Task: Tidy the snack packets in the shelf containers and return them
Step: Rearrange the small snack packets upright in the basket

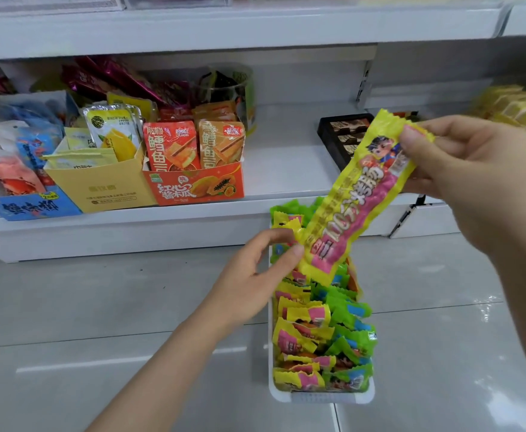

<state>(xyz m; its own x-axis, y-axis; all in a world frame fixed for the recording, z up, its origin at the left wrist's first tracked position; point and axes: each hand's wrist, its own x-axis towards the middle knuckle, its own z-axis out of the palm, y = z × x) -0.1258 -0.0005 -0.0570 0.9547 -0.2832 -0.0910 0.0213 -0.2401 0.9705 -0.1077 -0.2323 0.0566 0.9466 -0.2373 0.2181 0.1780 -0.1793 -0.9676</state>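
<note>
Left hand (pixel 257 275), right hand (pixel 461 163) pinching.

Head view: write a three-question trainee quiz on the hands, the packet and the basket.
1. True or false: both hands hold the long yellow packet.
2. Where does the white basket stand? A) on the floor B) on the shelf C) on a chair
3. Fill in: the right hand pinches the packet's ____ end; the left hand holds the other.

Key: 1 true; 2 A; 3 upper.
</note>
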